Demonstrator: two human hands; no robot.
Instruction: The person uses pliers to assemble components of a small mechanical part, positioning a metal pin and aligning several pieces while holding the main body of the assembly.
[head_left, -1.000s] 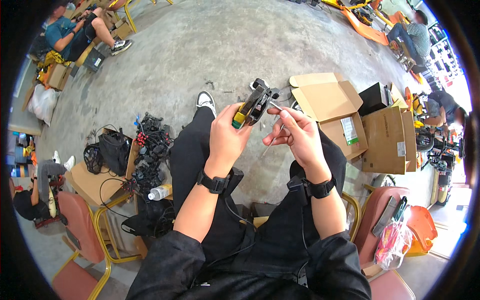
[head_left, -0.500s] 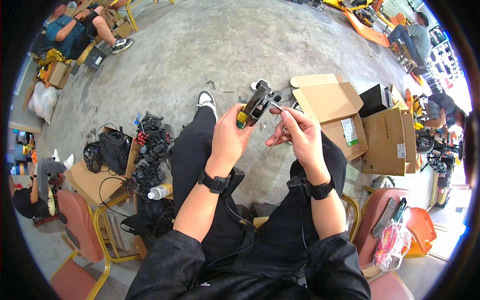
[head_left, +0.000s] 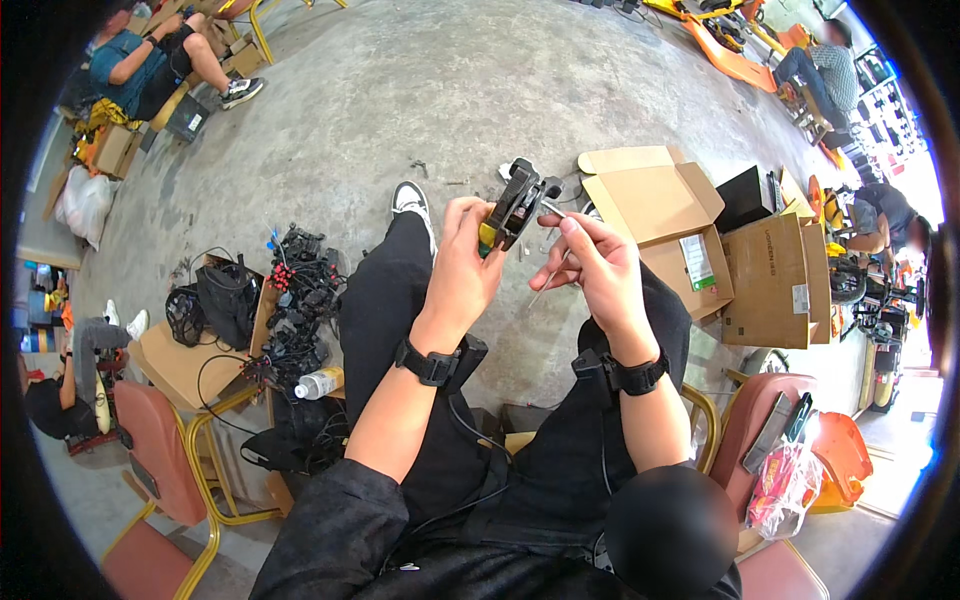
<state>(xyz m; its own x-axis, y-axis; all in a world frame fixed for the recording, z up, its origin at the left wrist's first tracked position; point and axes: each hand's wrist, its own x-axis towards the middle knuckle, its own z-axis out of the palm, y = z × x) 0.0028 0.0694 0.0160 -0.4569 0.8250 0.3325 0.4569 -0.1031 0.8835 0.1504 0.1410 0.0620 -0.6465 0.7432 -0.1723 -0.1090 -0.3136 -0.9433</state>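
My left hand (head_left: 462, 262) is closed around a compact black mechanical part (head_left: 522, 200) and holds it up above the floor between my knees. A yellow-and-green piece (head_left: 487, 235) shows between those fingers and the part; its kind is unclear. Pinched in my right hand (head_left: 597, 265) is a thin metal hex key (head_left: 541, 295). Its lower end sticks out below the fingers, and a short metal end reaches the right side of the black part. Whether it sits in a screw is too small to see. Both wrists wear black straps with small boxes.
An open cardboard box (head_left: 655, 205) stands at my right, beside another carton (head_left: 768, 285). At my left lie a heap of black cabled parts (head_left: 300, 290) and a bottle (head_left: 319, 383). Chairs (head_left: 160, 450) flank me. Several people sit farther off. A dark blurred patch hides my right sleeve.
The black part has shifted and turned slightly in my left hand. My right hand keeps nearly the same place and grip. A dark round blur now covers my right sleeve.
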